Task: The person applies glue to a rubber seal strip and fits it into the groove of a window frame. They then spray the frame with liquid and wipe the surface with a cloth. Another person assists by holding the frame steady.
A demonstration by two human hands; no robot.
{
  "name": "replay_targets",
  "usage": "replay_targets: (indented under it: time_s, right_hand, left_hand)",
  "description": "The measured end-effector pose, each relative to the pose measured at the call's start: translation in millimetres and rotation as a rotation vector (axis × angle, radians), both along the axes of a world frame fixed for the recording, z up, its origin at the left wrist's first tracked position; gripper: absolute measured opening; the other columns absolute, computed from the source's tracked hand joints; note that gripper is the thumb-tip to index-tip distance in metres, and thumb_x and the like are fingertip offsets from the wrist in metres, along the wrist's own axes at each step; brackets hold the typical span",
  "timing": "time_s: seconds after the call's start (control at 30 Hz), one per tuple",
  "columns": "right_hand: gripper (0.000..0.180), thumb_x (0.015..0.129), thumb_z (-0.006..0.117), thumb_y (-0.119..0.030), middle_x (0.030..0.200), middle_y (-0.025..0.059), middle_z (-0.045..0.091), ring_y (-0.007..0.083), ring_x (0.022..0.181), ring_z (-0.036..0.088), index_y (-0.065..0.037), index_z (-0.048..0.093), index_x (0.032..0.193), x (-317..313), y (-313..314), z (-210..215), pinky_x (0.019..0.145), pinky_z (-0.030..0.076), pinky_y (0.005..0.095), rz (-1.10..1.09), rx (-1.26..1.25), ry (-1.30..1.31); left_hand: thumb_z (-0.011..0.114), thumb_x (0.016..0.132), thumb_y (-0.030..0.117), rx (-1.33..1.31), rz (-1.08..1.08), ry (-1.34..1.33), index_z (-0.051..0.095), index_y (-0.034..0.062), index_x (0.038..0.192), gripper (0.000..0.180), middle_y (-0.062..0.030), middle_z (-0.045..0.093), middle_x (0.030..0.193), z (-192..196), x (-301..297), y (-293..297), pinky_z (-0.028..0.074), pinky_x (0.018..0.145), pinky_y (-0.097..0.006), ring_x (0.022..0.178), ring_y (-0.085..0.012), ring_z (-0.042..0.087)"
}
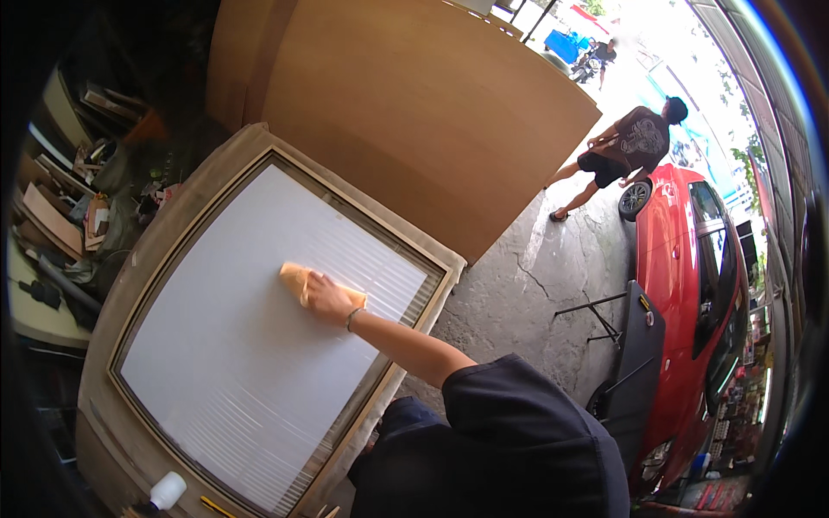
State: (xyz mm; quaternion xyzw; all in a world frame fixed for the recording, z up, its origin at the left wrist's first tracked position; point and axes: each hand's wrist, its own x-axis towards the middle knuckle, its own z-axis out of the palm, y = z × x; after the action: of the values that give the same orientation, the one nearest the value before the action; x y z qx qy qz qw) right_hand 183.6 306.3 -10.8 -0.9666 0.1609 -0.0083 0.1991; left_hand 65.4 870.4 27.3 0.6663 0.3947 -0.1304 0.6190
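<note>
My right hand (328, 300) is closed over a flat orange pad (294, 278), pressing it on a smooth white panel (216, 293). Whether the pad is cloth or sponge I cannot tell. Pale stripes run across the panel near its right and lower ends. A wooden frame (138, 399) with a dark inner edge surrounds the panel, and both lie on a padded, cloth-covered table (104, 414). A bracelet circles my right wrist. My left hand is out of sight.
A white bottle (167, 490) and a thin yellow tool (216, 507) lie by the frame's near edge. Large brown boards (389, 112) stand behind the table. Scrap pieces (52, 216) crowd the left. At right are a red car (682, 259), a black panel on a stand (635, 363) and a walking person (635, 147).
</note>
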Motion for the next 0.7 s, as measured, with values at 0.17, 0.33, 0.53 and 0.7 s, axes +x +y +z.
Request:
replay_targets:
  time_s: [0.17,0.33,0.53,0.7]
  right_hand:
    - [0.059,0.098,0.044,-0.019,0.164,0.0120,0.022,0.0335,0.154,0.011,-0.011,0.033,0.155,30,9,-25,0.125,0.012,0.0461,0.138,0.031,-0.108]
    - [0.055,0.095,0.047,-0.019,0.160,0.0161,0.029,0.0361,0.149,0.021,-0.002,0.042,0.147,75,37,11,0.123,0.015,0.0494,0.115,-0.021,0.030]
    - [0.053,0.098,0.050,-0.018,0.160,0.0120,0.032,0.0300,0.151,0.024,-0.009,0.042,0.149,-30,167,-37,0.125,0.019,0.0454,0.741,0.269,-0.208]
    - [0.062,0.093,0.055,-0.009,0.162,0.0024,0.031,0.0245,0.150,0.026,-0.016,0.039,0.153,-60,68,-45,0.126,0.020,0.0387,0.707,0.121,-0.167]
  left_hand:
    - [0.067,0.094,0.031,0.035,-0.084,0.119,0.051,0.0092,0.133,0.048,-0.0148,0.063,0.113,-44,-14,-27,0.051,0.087,-0.049,0.103,-0.0301,0.063]
    - [0.066,0.095,0.030,0.075,-0.141,0.199,0.050,0.0081,0.135,0.048,-0.0149,0.061,0.118,-72,-34,-33,0.050,0.090,-0.048,0.108,-0.0296,0.061]
    - [0.064,0.096,0.029,0.081,-0.175,0.272,0.049,0.0066,0.137,0.049,-0.0151,0.059,0.125,-97,-58,-37,0.050,0.094,-0.046,0.113,-0.0289,0.060]
    - [0.063,0.097,0.028,0.038,-0.115,0.301,0.048,0.0055,0.139,0.050,-0.0152,0.058,0.131,-126,-103,-18,0.049,0.096,-0.045,0.118,-0.0284,0.059]
